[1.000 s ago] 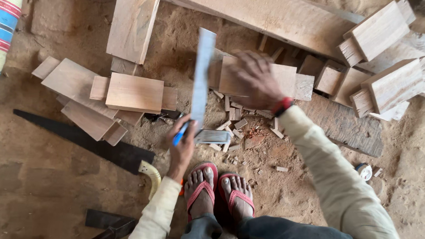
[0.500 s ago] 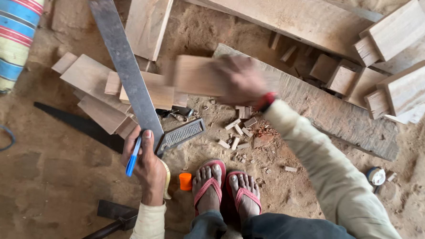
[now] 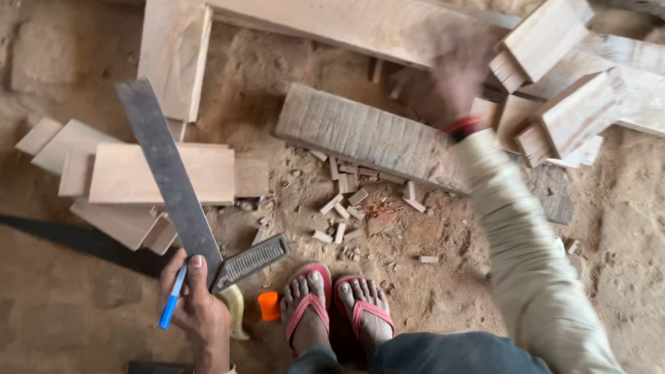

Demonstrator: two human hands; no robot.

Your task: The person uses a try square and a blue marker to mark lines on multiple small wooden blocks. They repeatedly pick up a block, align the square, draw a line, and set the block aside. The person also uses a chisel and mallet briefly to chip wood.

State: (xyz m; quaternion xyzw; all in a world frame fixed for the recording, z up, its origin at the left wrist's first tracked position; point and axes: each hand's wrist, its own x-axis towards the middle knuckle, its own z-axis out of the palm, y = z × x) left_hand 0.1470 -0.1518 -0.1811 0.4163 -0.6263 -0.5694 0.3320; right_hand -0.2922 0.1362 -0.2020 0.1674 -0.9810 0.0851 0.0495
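My left hand point(image 3: 196, 304) grips a metal try square point(image 3: 172, 176) by its corner, the long dark blade pointing up and left, the short ribbed stock point(image 3: 251, 262) out to the right. A blue pen point(image 3: 170, 299) is pinched in the same hand. My right hand point(image 3: 453, 80) is blurred, stretched toward the wood blocks point(image 3: 548, 36) at the upper right, over the end of a grey plank point(image 3: 372, 136). Whether it holds anything cannot be told. Flat cut boards point(image 3: 131, 174) lie under the square's blade.
A handsaw point(image 3: 76, 239) lies on the dirt at left, its pale handle by my left hand. Small offcuts point(image 3: 343, 206) and sawdust lie before my feet in red sandals point(image 3: 335, 307). A long beam point(image 3: 318, 10) crosses the top. An orange object point(image 3: 269, 305) sits by the sandals.
My right hand swung from the board at centre up and right toward the blocks. The left hand tilted the try square's blade from upright to leaning left and drew it lower left.
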